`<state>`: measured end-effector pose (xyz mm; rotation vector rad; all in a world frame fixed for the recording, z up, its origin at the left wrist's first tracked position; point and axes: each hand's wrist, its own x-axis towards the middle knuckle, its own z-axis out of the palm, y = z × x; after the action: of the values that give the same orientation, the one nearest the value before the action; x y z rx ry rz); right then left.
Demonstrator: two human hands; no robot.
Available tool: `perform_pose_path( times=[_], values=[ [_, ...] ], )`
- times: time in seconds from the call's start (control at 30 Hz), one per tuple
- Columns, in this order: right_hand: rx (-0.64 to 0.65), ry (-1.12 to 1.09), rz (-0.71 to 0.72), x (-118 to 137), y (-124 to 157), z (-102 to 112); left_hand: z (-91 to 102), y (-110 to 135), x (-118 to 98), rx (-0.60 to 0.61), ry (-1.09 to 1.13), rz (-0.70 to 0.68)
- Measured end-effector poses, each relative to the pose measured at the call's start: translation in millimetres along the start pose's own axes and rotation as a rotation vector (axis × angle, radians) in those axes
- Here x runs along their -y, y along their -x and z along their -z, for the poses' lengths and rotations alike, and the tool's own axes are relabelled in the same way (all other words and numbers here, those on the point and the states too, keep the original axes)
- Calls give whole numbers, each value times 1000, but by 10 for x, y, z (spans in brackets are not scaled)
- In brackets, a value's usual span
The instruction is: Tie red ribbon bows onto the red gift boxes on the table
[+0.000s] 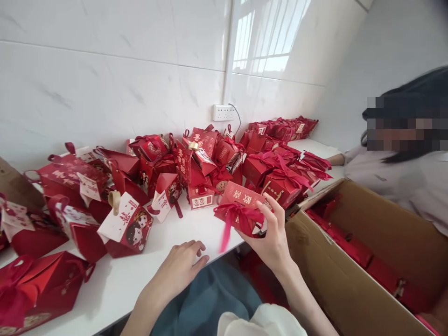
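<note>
My right hand [269, 228] grips a red gift box [241, 198] by its right side, thumb below and fingers over the edge. A bright pink-red ribbon bow [241, 214] crosses the front of this box, with one tail hanging down. My left hand [185, 263] rests near the table's front edge with nothing in it, its fingers loosely curled and apart. Just behind the held box stands a small red box with a white label [202, 198]. Left of my left hand, a red and white box with a cartoon couple [128, 226] sits on the white table [164, 238].
Many red gift boxes with ribbons [283, 182] crowd the table along the wall. An open cardboard box [325, 261] holding red packages stands at the right. Beyond it sits another person in a light top [381, 177]. A power strip [224, 112] is on the wall.
</note>
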<state>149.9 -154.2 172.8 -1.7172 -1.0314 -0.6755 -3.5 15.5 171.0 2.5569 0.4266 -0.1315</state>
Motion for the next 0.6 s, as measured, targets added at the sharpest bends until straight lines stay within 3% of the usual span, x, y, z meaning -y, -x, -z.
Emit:
perform_pose_path(
  times=[0.07,0.13,0.37,0.5,0.6],
  values=[
    [27,145,100,-85,12,114,-44,-29,-29,72,-9,-4],
    [34,213,100,-161,28,233,-87,-87,-79,118,0,-30],
    [39,361,-98,-342,185,758,-238,-492,-316,259,-77,-207],
    [-34,359,-294,-476,330,1192,-507,-839,-362,109,-77,-428],
    [-207,346,-456,-575,366,1622,-785,-1099,-322,-49,-68,-612]
  ],
)
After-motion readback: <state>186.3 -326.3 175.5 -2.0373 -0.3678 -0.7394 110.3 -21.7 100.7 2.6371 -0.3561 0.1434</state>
